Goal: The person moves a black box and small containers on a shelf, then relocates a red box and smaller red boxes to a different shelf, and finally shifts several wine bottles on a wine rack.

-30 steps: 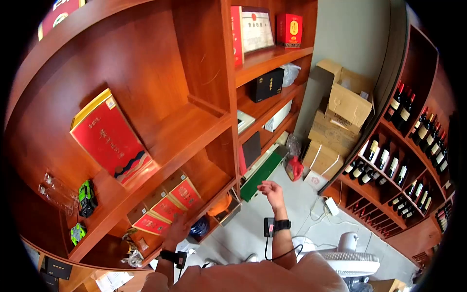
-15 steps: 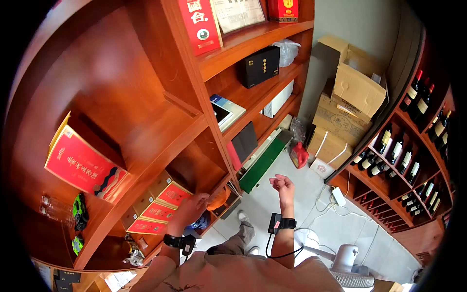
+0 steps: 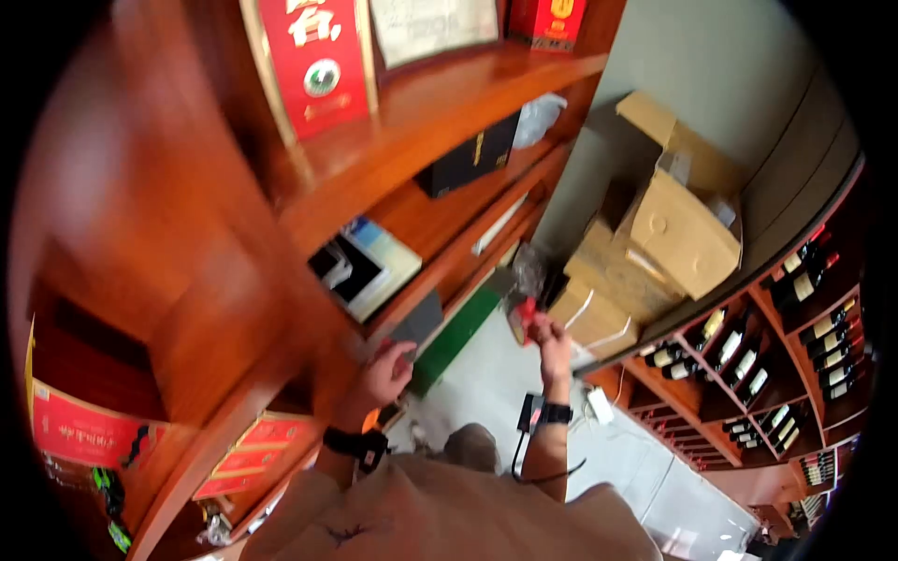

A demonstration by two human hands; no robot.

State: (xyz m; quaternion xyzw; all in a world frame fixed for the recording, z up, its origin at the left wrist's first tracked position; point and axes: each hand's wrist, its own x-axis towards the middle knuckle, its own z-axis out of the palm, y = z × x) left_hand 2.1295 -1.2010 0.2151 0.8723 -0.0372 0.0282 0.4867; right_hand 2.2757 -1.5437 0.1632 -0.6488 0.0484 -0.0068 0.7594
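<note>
My left hand (image 3: 385, 376) is beside the wooden shelf unit (image 3: 318, 374), its fingers loosely apart with nothing in them. Close beyond its fingertips is a dark grey flat case (image 3: 418, 321) on the lowest shelf. My right hand (image 3: 554, 342) is held out over the floor, fingers loosely bent and holding nothing I can see. In this view its fingertips overlap a red plastic jug (image 3: 521, 323) standing farther off by the wall. Both wrists wear black straps with small boxes; a cable hangs from the right one.
Cardboard boxes (image 3: 687, 224) are stacked against the wall ahead. A wine rack (image 3: 730, 360) lines the right side. A green strip (image 3: 458, 338) lies along the shelf base. A white power strip (image 3: 600, 405) with cables lies on the floor. Red gift boxes (image 3: 94, 430) fill the left shelves.
The view has swung and come closer to the shelves and boxes. My left hand has moved toward the lower shelf; my right hand now overlaps the red jug in view.
</note>
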